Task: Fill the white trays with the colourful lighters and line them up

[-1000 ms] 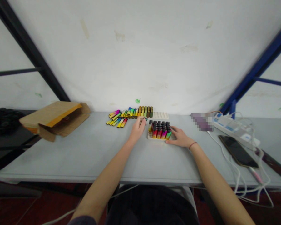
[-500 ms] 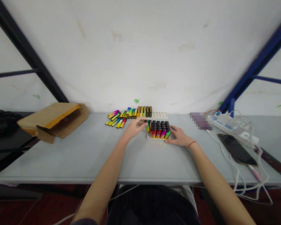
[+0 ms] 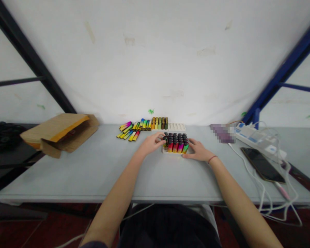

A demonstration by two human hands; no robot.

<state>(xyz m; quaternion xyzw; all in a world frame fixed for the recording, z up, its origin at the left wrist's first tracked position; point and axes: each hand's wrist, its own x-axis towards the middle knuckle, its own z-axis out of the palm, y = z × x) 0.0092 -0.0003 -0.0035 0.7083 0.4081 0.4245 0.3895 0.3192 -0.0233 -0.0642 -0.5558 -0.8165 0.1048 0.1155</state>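
Note:
Several lighters point(image 3: 177, 143) with black tops and bright rainbow bodies stand upright in rows in a white tray point(image 3: 176, 153). At the tray's left end, my left hand point(image 3: 153, 142) pinches a lighter point(image 3: 165, 140), partly hidden by the fingers, at the left column of the tray. My right hand point(image 3: 198, 151) grips the right side, thumb at the front corner and fingers along the lighters. Behind my left hand lies a loose pile of shiny rainbow-and-gold sleeves or wraps point(image 3: 129, 131).
A second block of yellow-green upright pieces point(image 3: 159, 122) stands by the wall beside a white holed tray point(image 3: 177, 126). An open cardboard box point(image 3: 59, 132) lies left. On the right are a phone point(image 3: 262, 164), a power strip point(image 3: 258, 139), a blurred purple item point(image 3: 222, 133) and white cables.
My left hand has moved slightly right and down with the lighter, which now sits lower in the tray's left column. My right hand stays in place.

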